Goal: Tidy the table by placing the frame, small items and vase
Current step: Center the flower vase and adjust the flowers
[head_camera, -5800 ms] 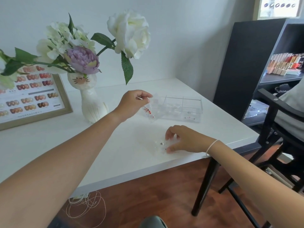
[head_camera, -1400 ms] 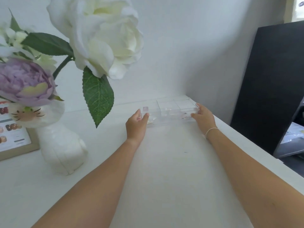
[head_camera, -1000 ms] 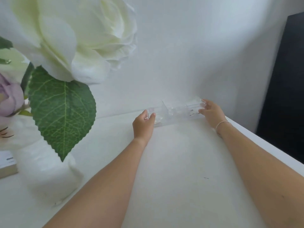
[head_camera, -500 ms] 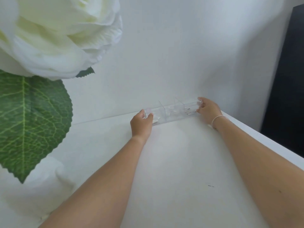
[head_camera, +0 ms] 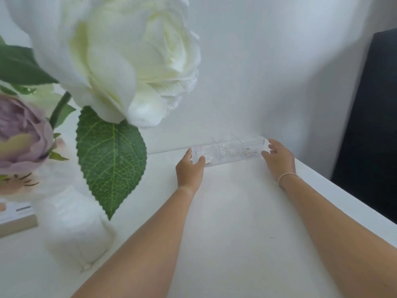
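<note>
At the far left, a corner of the frame [head_camera: 18,220] sits on the bench [head_camera: 232,222], with the white vase [head_camera: 73,233] of flowers just beside it; neither looks placed yet, I judge. Further right, the left hand [head_camera: 189,168] rests its grip against the left end of the clear box [head_camera: 228,151], thumb and fingers spread around the corner. The box lies at the bench's back edge, against the wall [head_camera: 268,72], with small items [head_camera: 248,151] in its compartments, though blur hides what they are. The right hand [head_camera: 277,158] has fingers splayed, perhaps just off the box's right end. The bench is white and otherwise bare; a dark panel [head_camera: 373,125] stands at right.
</note>
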The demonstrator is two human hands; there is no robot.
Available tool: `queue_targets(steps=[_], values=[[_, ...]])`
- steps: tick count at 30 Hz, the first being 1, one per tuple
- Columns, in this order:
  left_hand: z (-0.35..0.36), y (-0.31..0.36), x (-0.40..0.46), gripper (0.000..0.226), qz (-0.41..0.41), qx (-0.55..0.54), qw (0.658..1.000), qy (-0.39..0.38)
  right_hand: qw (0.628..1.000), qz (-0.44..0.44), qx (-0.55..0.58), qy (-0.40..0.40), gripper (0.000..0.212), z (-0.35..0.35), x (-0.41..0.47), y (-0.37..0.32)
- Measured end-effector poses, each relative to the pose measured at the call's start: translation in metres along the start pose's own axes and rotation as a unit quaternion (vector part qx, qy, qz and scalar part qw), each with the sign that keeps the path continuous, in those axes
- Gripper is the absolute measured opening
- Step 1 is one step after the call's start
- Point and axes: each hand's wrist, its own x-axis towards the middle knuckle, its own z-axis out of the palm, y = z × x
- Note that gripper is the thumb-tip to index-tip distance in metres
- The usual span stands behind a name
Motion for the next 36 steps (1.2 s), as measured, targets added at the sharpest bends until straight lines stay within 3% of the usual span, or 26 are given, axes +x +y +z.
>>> queue_targets(steps=[2, 4, 19, 29, 36], values=[[-0.008, 0.0, -0.013, 0.043, -0.005, 0.007, 1.0, -0.016, 1.0, -0.002, 0.004, -0.007, 0.046, -0.005, -0.017, -0.003], [-0.019, 0.003, -0.031, 0.053, -0.005, 0.013, 1.0, -0.019, 1.0, -0.008, 0.001, -0.012, 0.045, -0.01, -0.036, -0.006], [-0.154, 0.008, -0.192, 0.046, 0.02, -0.033, 0.996, -0.086, 0.993, -0.035, -0.012, -0.115, 0.041, -0.033, -0.221, -0.064], [-0.262, -0.011, -0.241, 0.035, 0.046, -0.062, 0.997, -0.028, 0.969, -0.075, 0.028, -0.234, 0.036, 0.007, -0.324, -0.109], [-0.294, -0.022, -0.236, 0.031, 0.031, -0.076, 0.997, 0.013, 0.956, -0.09, 0.051, -0.276, 0.054, 0.059, -0.353, -0.13]])
